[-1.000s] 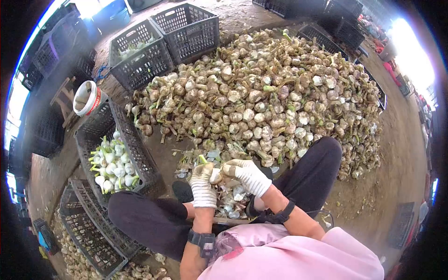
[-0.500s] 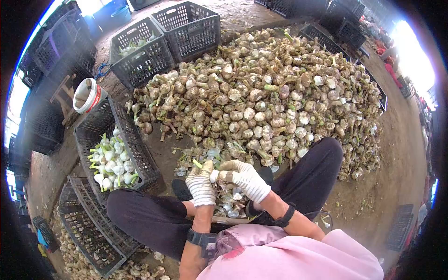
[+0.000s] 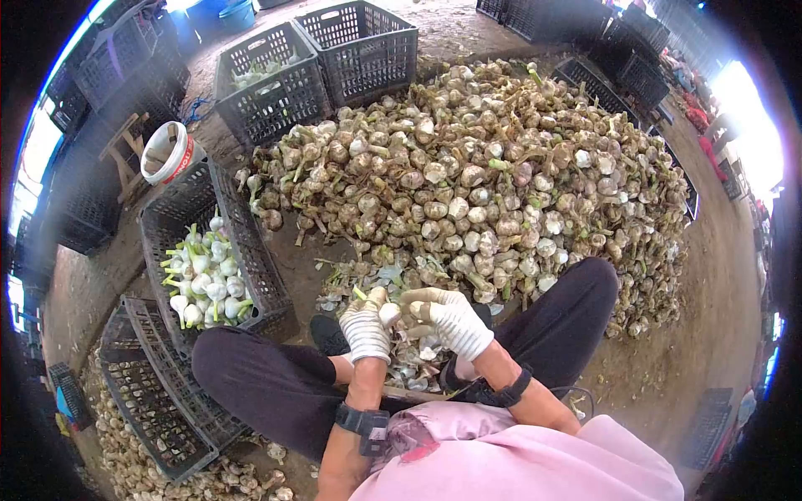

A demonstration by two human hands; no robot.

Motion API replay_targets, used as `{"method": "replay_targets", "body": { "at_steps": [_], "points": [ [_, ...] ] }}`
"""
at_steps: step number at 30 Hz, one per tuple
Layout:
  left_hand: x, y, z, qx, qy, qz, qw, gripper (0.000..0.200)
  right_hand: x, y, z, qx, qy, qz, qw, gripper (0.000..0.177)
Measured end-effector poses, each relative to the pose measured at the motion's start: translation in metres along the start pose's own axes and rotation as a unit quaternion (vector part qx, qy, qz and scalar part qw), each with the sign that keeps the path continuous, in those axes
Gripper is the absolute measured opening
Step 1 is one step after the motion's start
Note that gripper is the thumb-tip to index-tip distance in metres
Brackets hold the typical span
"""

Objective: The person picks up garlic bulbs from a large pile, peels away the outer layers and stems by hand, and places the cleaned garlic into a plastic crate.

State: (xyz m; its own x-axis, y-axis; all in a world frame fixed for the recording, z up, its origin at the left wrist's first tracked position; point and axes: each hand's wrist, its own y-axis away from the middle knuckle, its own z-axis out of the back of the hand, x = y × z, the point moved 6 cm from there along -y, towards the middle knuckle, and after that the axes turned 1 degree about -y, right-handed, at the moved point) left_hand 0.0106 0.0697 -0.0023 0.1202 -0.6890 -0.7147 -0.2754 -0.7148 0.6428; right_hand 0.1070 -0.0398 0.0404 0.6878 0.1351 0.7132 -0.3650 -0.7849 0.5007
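Note:
A white garlic bulb [image 3: 389,314] with a short green stem sits in my left hand [image 3: 365,328], whose gloved fingers are closed around it. My right hand [image 3: 458,324], in a striped work glove with dirty fingertips, is just to the right of the bulb. Its fingers are parted and a small gap separates them from the garlic. Whether a scrap of skin clings to those fingertips is too small to see. Below both hands, loose garlic skins [image 3: 424,367] lie on the ground between my legs.
A large heap of unpeeled garlic [image 3: 468,184] spreads in front of me. At my left stands a black crate [image 3: 271,280] with cleaned white bulbs [image 3: 209,280], a white bucket [image 3: 167,153] behind it. More black crates [image 3: 359,50] stand beyond, and a tilted crate [image 3: 159,392] lies near my left knee.
My right hand has drawn away from the bulb to the right, and its fingers have parted. The left hand keeps hold of the garlic. The whole view has shifted slightly.

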Motion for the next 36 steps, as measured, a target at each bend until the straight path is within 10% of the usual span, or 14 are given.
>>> {"method": "replay_targets", "body": {
  "at_steps": [6,8,12,15,18,20,22,24,25,27,29,33,35,36],
  "points": [
    [-0.019,0.014,-0.01,-0.003,-0.133,-0.184,0.974,0.02,0.017,0.006,-0.021,-0.135,0.334,0.272,0.892,0.03],
    [-0.027,0.019,-0.011,-0.004,-0.291,-0.313,0.904,0.021,0.017,0.001,-0.014,-0.119,0.289,0.223,0.923,0.027],
    [-0.014,0.014,-0.01,0.122,0.02,-0.101,0.987,0.021,-0.026,-0.041,0.042,-0.123,0.21,0.137,0.96,0.024],
    [-0.01,0.009,-0.007,0.183,0.092,-0.045,0.978,0.025,-0.049,-0.051,0.042,-0.006,0.432,0.065,0.9,0.021],
    [-0.006,0.005,-0.005,0.211,0.208,0.048,0.954,0.028,-0.064,-0.052,0.044,0.063,0.726,0.002,0.685,0.028],
    [-0.003,0.002,-0.005,0.263,0.286,0.078,0.918,0.028,-0.038,-0.04,0.035,0.011,0.77,-0.003,0.638,0.041],
    [0.018,-0.025,0.01,0.196,0.147,-0.034,0.969,0.029,0.002,-0.026,0.012,-0.006,0.515,0.137,0.846,0.063],
    [0.025,-0.013,-0.009,0.183,0.11,0.031,0.977,0.029,-0.02,-0.033,-0.013,0.065,0.197,0.062,0.976,0.062],
    [0.029,-0.017,-0.009,0.163,0.058,0.015,0.985,0.032,-0.052,-0.062,0.009,0.018,0.303,0.188,0.934,0.055],
    [0.058,-0.039,0.008,0.18,0.043,0.118,0.976,0.046,-0.065,-0.089,0.022,0.014,0.146,-0.026,0.989,0.052],
    [0.036,-0.035,0.029,0.009,0.079,0.065,0.995,0.063,-0.094,-0.145,0.048,0.095,0.67,-0.021,0.736,0.018],
    [0.05,-0.069,0.069,-0.068,0.128,0.061,0.988,0.041,0.107,-0.144,-0.105,0.063,0.583,0.483,0.651,0.032],
    [0.04,-0.063,0.056,-0.041,0.147,0.092,0.984,0.022,0.151,-0.163,-0.129,0.151,0.017,0.233,0.96,0.054],
    [0.037,-0.059,0.054,-0.048,0.15,0.098,0.983,0.022,0.165,-0.161,-0.133,0.155,0.045,0.252,0.954,0.057]
  ]
}}
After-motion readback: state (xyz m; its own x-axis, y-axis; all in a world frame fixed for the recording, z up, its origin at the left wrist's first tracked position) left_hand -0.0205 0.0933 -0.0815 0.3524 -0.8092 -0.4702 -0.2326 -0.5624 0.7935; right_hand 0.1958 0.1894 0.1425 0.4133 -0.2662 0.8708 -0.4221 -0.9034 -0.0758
